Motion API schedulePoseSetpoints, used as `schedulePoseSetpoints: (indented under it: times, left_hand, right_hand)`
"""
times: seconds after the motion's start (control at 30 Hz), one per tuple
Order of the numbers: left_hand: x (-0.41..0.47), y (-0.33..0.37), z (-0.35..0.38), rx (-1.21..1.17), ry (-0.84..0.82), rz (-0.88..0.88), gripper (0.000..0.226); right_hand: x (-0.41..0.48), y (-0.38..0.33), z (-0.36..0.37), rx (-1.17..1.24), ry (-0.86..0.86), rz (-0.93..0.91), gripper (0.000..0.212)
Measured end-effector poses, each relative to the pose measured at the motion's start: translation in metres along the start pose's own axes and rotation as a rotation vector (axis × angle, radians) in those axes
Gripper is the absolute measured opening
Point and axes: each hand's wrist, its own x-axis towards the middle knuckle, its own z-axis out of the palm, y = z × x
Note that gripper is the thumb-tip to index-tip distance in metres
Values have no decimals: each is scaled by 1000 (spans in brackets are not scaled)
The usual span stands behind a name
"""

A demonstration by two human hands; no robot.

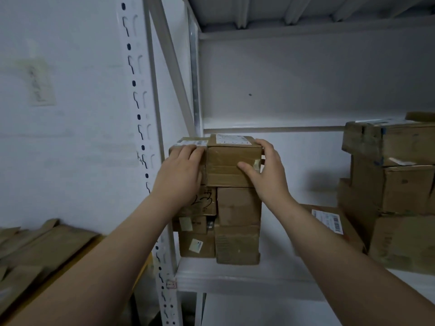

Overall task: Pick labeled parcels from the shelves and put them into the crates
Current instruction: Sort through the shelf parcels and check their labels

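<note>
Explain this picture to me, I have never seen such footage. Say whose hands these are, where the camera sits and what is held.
No machine here: a person wears a camera on the head, so this one picture looks along their own arms. A white shelf holds a stack of brown boxes. The right hand grips the top box, thumb on its front, fingers round its right side; a label lies on top. The left hand rests on the neighbour box to its left. More boxes stand at the right, flat cardboard lies lower left. No crate shows.
</note>
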Motion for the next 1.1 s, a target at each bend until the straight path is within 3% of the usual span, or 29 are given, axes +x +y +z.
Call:
schedulePoseSetpoints:
  times: [0.3,0.43,0.67,0.87,0.97,1.1]
  left_hand:
    - [-8,8,-3,-73,64,-9,43]
    - [-23,30,-1,-166,122,27,43]
    - [-55,98,41,-307,28,113,42]
    - [-69,163,95,-457,-134,184,42]
    - [-66,191,122,-572,-294,92,42]
    - [-59,220,154,-792,-522,-238,48]
  right_hand:
    - [-10,-6,-14,-198,-140,24,94]
    - [-36,7,-27,-231,-73,66,78]
    - [-106,60,-79,-419,-103,114,37]
    - [-147,108,-132,-488,-97,202,30]
    - [-155,126,-153,-488,-74,284,32]
    - [-157,145,-165,-449,-92,409,45]
